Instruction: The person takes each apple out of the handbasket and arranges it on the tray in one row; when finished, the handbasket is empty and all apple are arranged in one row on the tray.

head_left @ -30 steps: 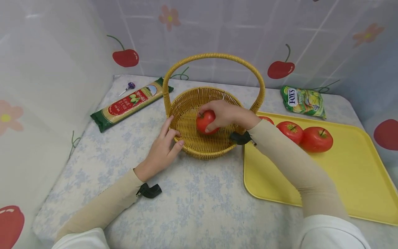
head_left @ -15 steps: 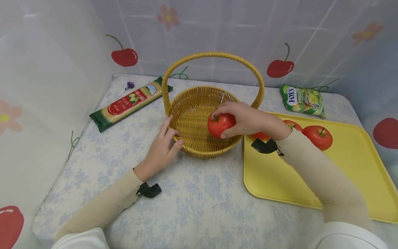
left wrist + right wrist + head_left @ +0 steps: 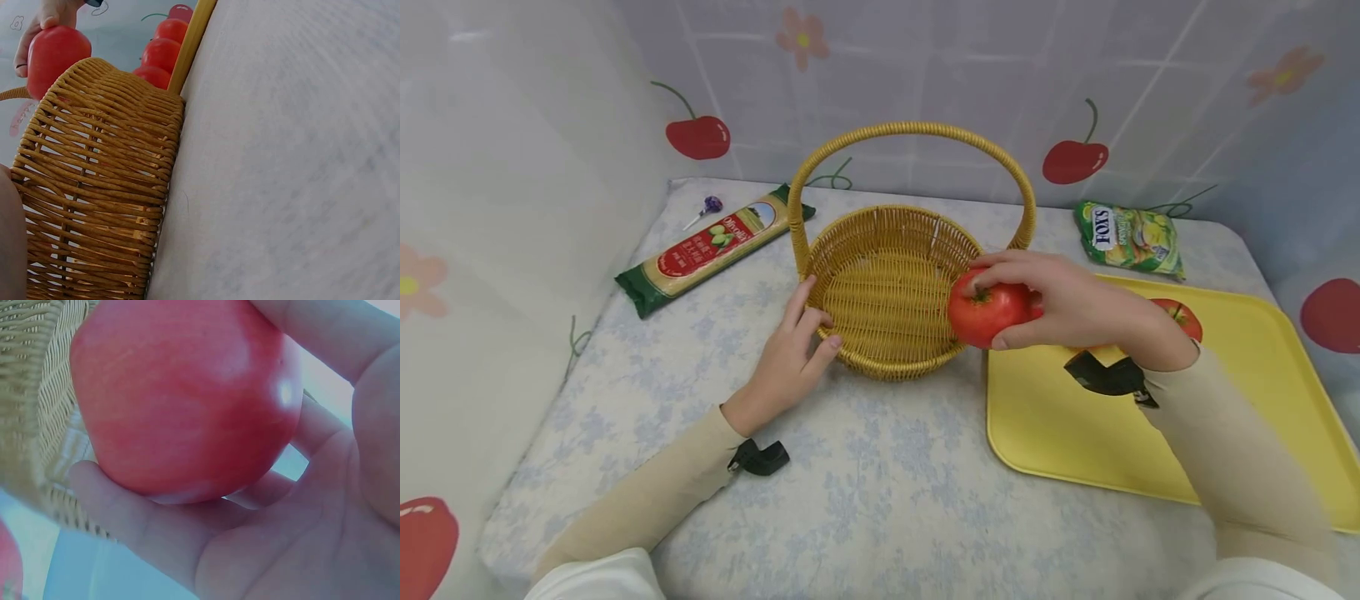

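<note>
A red tomato with a green calyx hangs over the right rim of a yellow wicker basket. My right hand grips it, thumb on the near side and fingers over the top. Close up in the right wrist view, the tomato lies between thumb and fingers. My left hand rests on the basket's left rim with its fingers spread and relaxed; only a sliver of it appears in the left wrist view, beside the woven wall.
Right of the basket lies a yellow tray bearing more tomatoes, partly hidden by my right hand. Behind it is a green FOX'S candy bag. A spaghetti pack and a lollipop lie at the back left.
My right hand has carried the tomato from inside the basket rightward and over its right rim, toward the tray. My left hand has stayed at the left rim.
</note>
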Demonstrator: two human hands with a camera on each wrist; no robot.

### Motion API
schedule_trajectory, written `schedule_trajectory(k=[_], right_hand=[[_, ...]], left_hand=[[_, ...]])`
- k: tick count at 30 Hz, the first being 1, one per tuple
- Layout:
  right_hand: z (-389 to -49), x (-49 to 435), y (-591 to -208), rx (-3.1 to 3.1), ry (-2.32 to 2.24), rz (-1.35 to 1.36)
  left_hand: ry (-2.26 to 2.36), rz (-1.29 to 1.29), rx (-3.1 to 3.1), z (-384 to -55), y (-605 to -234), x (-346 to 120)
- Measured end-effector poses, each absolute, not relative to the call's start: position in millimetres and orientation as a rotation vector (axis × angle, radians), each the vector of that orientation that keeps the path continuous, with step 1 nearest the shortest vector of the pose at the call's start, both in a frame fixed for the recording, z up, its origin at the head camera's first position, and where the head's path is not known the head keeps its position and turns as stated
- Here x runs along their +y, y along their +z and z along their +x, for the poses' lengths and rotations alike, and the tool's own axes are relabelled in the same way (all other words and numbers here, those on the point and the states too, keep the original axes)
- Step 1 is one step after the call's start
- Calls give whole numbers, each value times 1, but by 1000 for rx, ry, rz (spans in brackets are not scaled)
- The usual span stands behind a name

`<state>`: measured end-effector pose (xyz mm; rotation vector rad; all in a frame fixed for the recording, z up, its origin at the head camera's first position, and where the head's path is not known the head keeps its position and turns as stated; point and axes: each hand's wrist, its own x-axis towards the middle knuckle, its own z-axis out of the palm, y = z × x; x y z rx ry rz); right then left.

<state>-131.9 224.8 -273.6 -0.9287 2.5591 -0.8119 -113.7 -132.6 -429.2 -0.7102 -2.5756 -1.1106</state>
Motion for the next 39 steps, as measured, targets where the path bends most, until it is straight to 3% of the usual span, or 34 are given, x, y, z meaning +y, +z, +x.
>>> schedule_trajectory(k=[15, 23, 39], right_hand=[[-92, 320, -300, 2662, -1164, -754], [-78, 373, -308, 2880, -1247, -388], [-75, 447, -337, 2906, -1579, 43]], left_hand=[[-1097, -715, -2554, -114, -430, -132], [-1108, -714, -2564, -114, -430, -133], [-1111, -703, -2578, -114, -429, -133]])
